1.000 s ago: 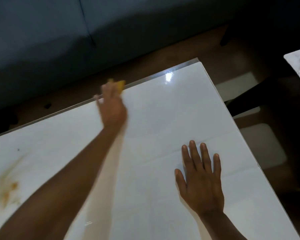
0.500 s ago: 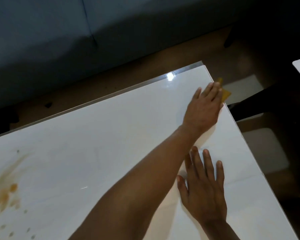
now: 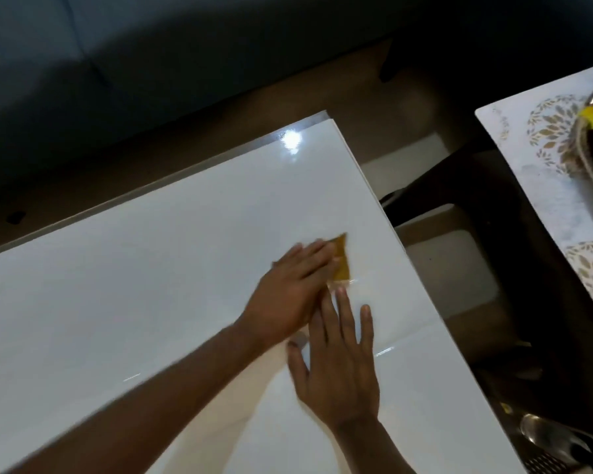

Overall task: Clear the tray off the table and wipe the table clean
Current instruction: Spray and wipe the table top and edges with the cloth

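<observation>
Head view: the left hand (image 3: 288, 292) presses a yellow cloth (image 3: 341, 261) flat to wipe the white counter (image 3: 134, 302); the right hand (image 3: 339, 367) rests flat with fingers spread, likely bracing. The tray (image 3: 589, 155) appears on a neighbouring surface.

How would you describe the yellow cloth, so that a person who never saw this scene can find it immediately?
Start from the large glossy white table that fills most of the view, and go toward its right edge. There the left hand presses flat on a small cloth, just beyond the fingertips of the right hand. Only a mustard-yellow triangular corner shows, the sole coloured thing on the white top.
</observation>
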